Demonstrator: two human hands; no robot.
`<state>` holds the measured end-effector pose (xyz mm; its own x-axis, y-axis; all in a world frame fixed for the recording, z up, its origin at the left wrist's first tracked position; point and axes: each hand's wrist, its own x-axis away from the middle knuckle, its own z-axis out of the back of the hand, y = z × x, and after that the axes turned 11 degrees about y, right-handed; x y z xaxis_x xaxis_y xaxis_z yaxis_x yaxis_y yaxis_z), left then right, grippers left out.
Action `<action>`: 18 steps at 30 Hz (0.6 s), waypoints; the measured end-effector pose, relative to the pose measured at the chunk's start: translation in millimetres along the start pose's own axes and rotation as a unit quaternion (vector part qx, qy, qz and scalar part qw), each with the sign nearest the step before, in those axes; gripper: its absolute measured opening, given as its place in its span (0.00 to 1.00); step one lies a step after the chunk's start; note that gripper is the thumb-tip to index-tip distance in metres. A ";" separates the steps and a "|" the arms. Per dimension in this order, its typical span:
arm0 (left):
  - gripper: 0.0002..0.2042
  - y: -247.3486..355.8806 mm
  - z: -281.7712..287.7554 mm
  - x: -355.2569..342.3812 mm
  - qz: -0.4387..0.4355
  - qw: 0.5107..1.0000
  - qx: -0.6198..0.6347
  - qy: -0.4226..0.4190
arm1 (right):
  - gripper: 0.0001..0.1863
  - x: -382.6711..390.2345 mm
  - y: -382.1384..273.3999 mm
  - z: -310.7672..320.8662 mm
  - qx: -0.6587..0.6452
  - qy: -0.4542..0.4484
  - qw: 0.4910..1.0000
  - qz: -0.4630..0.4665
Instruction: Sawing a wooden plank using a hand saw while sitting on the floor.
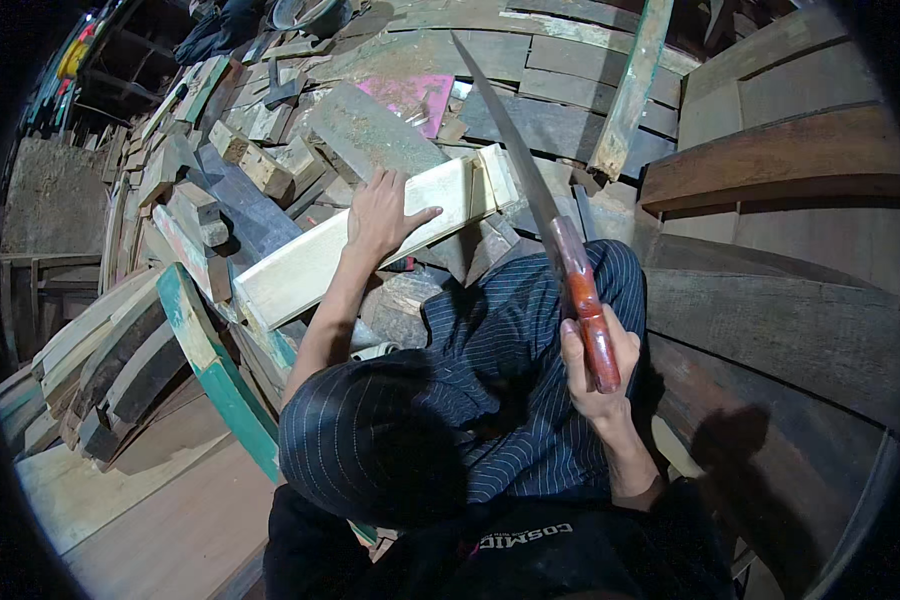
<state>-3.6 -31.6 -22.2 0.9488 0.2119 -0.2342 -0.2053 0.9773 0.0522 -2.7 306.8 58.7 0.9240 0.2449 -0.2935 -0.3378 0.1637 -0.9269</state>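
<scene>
My left hand grips a long pale wooden board, its fingers over the far edge and thumb spread along the top; the board lies slanting across a pile of offcuts, with a narrow raised piece near its right end. My right hand is closed round the reddish wooden handle of a long-bladed saw, held above my striped-clad right knee. The blade points up and away, passing just right of the board’s end.
Scrap wood fills the left and far area, with a pink sheet among it. A green-painted curved piece lies left of my leg. A post stands at the back right, and wooden planking runs along my right.
</scene>
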 end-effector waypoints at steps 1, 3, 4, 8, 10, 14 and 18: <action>0.34 -3.8 -1.9 2.7 0.003 1.000 -0.004 0.000 | 0.07 0.9 3.3 -0.5 -0.017 0.002 1.000 -0.011; 0.33 -10.8 -6.2 8.3 0.005 0.999 -0.008 0.040 | 0.07 2.8 11.0 -2.0 -0.028 -0.004 0.999 -0.014; 0.33 -10.9 -9.9 8.4 0.006 0.999 -0.007 0.039 | 0.07 3.8 16.7 -3.4 -0.027 -0.006 1.000 -0.015; 0.35 -10.4 -16.7 7.5 0.069 0.996 0.007 -0.058 | 0.07 7.5 37.0 -12.3 -0.035 -0.014 0.999 -0.037; 0.38 -5.8 -16.3 11.0 0.085 0.993 0.016 -0.080 | 0.07 9.9 46.1 -17.2 -0.054 -0.021 0.997 -0.058; 0.52 7.5 -14.0 25.3 -0.008 0.998 -0.054 -0.036 | 0.06 8.5 59.2 -24.2 -0.053 -0.043 0.992 -0.110; 0.56 4.0 -9.6 20.4 -0.014 0.991 -0.091 -0.101 | 0.05 12.0 77.0 -22.8 -0.048 -0.045 0.991 -0.119</action>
<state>12.6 -23.4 -36.0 0.9797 0.1980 -0.0326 -0.2006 0.9708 -0.1316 -13.6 300.6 -21.6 0.9542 0.2956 -0.0468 -0.0906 0.1362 -0.9865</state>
